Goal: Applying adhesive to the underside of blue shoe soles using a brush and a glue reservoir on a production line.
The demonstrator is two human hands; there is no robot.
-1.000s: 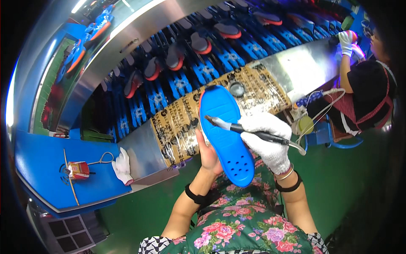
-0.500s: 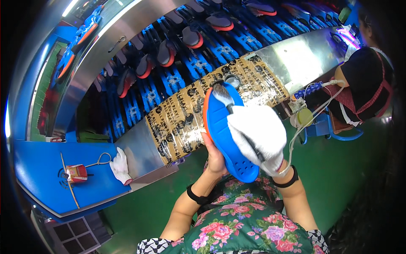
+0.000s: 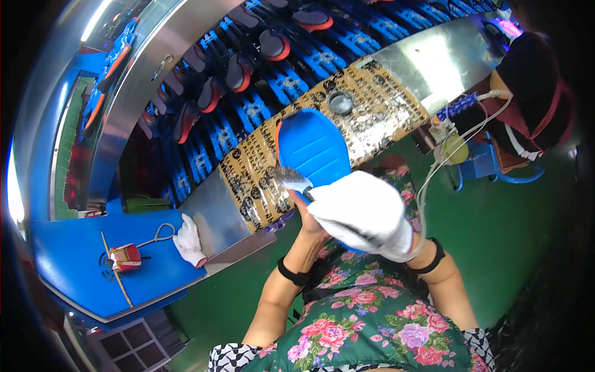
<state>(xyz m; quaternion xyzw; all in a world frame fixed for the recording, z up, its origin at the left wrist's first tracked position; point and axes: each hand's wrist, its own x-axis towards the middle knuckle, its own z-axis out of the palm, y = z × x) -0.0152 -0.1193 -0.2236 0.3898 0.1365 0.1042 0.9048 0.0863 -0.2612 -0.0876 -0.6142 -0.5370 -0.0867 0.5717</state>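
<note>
My bare left hand [image 3: 310, 218] is wrapped round the edge of a blue shoe sole [image 3: 313, 146] with an orange rim and shallow ridges across its face. The sole is tilted over the taped ledge, its lower part mostly hidden. My right hand [image 3: 362, 211], in a white knit glove, is closed on a brush [image 3: 294, 181]. The bristles lie at the sole's left edge, near my left fingers; whether they touch it I cannot tell. Beyond the sole, a small round pot [image 3: 340, 103] stands on the ledge.
Brown printed tape covers the metal ledge [image 3: 387, 111]. Behind it stand several blue racks bearing dark soles [image 3: 273, 44]. At left, a blue table [image 3: 68, 248] holds a red box [image 3: 126, 256] and a white glove [image 3: 189, 242]. A person [image 3: 533, 93] sits at right, near a white hose [image 3: 427, 177].
The brush and my gloved hand have moved down and left along the sole, baring its upper face and the pot. The view has shifted slightly.
</note>
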